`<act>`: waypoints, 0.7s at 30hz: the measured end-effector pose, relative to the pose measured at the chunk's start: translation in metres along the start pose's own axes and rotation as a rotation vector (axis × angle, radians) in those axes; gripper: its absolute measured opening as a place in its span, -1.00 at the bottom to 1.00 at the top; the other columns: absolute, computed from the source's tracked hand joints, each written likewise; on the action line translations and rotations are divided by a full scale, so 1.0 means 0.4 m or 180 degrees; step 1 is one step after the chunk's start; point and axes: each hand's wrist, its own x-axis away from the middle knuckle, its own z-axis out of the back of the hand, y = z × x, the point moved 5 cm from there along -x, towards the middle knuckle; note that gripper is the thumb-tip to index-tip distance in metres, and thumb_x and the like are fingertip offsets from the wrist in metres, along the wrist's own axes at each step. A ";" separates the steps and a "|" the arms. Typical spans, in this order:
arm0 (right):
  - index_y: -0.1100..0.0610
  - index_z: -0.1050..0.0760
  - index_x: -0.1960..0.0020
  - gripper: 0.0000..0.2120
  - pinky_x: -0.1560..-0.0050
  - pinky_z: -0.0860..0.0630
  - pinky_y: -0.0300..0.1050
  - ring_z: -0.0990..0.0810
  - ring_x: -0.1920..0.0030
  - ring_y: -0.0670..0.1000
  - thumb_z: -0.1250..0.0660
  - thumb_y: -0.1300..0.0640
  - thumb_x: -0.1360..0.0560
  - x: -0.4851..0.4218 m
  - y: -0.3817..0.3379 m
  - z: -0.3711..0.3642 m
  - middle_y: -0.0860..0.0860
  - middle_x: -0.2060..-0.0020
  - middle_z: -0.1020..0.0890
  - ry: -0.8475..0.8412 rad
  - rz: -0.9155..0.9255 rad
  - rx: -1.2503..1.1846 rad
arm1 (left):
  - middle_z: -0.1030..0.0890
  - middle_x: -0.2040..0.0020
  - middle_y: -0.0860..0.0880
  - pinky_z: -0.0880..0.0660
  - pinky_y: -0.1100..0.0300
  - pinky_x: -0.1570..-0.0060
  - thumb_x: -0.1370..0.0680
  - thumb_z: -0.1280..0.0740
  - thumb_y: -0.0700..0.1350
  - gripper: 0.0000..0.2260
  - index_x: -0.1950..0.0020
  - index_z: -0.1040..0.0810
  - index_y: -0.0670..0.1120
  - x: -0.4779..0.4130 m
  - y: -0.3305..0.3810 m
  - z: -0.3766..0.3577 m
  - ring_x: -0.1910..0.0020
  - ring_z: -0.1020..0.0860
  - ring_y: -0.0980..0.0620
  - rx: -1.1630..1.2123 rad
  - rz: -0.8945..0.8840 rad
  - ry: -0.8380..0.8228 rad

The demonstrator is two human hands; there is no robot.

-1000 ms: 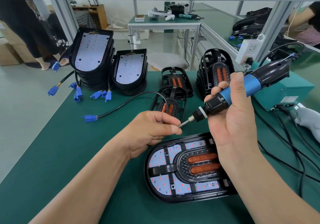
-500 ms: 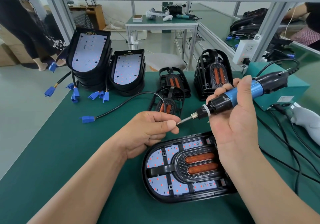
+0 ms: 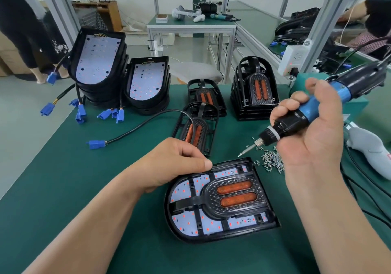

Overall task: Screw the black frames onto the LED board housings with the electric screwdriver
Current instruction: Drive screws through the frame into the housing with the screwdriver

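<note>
Right hand gripping electric screwdriver, left hand curled

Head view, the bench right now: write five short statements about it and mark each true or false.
1. The right hand holds the electric screwdriver above the table. True.
2. The screwdriver's bit sits in a screw hole of the housing. False: its tip hangs in the air by the housing's far edge.
3. The loose screws lie left of the housing. False: they lie by its far right corner.
4. A black frame lies in the housing. True.
5. The left hand grips the blue connector. False: the connector lies apart on the table, left of the hand.
</note>
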 end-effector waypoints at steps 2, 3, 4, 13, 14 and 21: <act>0.06 -0.55 -0.10 -0.91 0.19 -0.48 -0.18 -0.48 0.31 -0.08 -0.40 0.07 -0.63 0.002 -0.003 -0.004 -0.05 0.23 -0.51 -0.0129 -0.0009 0.0044 | -0.76 0.15 -0.07 -0.61 0.23 0.11 -0.42 -0.57 0.13 -0.74 0.13 -0.77 -0.06 -0.002 0.000 -0.001 0.19 -0.68 0.09 -0.0136 -0.0059 0.0063; 0.05 -0.54 -0.11 -0.92 0.20 -0.47 -0.18 -0.47 0.31 -0.08 -0.38 0.07 -0.65 0.002 -0.003 -0.007 -0.06 0.24 -0.51 -0.0208 -0.0016 0.0093 | -0.76 0.16 -0.05 -0.60 0.26 0.11 -0.43 -0.56 0.13 -0.75 0.13 -0.77 -0.05 -0.004 -0.001 -0.001 0.19 -0.68 0.11 -0.0202 -0.0090 0.0080; 0.04 -0.54 -0.12 -0.92 0.20 -0.47 -0.19 -0.46 0.32 -0.09 -0.36 0.06 -0.66 0.003 -0.003 -0.009 -0.07 0.24 -0.50 -0.0285 -0.0022 0.0155 | -0.76 0.16 -0.03 -0.60 0.26 0.10 -0.44 -0.56 0.14 -0.75 0.13 -0.77 -0.04 -0.005 -0.001 -0.001 0.18 -0.68 0.12 -0.0266 -0.0112 0.0095; 0.00 -0.52 -0.13 -0.91 0.23 -0.45 -0.19 -0.44 0.33 -0.07 -0.24 0.10 -0.70 0.013 0.007 -0.025 -0.06 0.25 -0.47 -0.0695 -0.0009 0.0683 | -0.75 0.13 -0.02 -0.61 0.26 0.06 -0.42 -0.52 0.20 -0.73 0.12 -0.77 0.00 -0.004 0.000 0.000 0.17 -0.66 0.16 -0.0458 -0.0185 0.0168; 0.01 -0.52 -0.14 -0.90 0.23 -0.45 -0.19 -0.44 0.33 -0.07 -0.23 0.11 -0.70 0.014 0.009 -0.026 -0.06 0.25 -0.47 -0.0721 -0.0002 0.0712 | -0.75 0.13 -0.02 -0.62 0.23 0.05 -0.43 -0.52 0.19 -0.73 0.11 -0.77 0.00 -0.004 0.001 0.000 0.16 -0.67 0.15 -0.0477 -0.0187 0.0177; 0.00 -0.53 -0.13 -0.90 0.24 -0.46 -0.18 -0.44 0.34 -0.06 -0.25 0.12 -0.67 0.010 0.016 -0.026 -0.06 0.25 -0.46 -0.0800 0.0014 0.0827 | -0.75 0.11 -0.01 -0.63 0.15 -0.01 -0.41 -0.51 0.21 -0.72 0.12 -0.77 0.02 -0.001 0.006 -0.002 0.13 -0.69 0.10 -0.0528 -0.0178 0.0220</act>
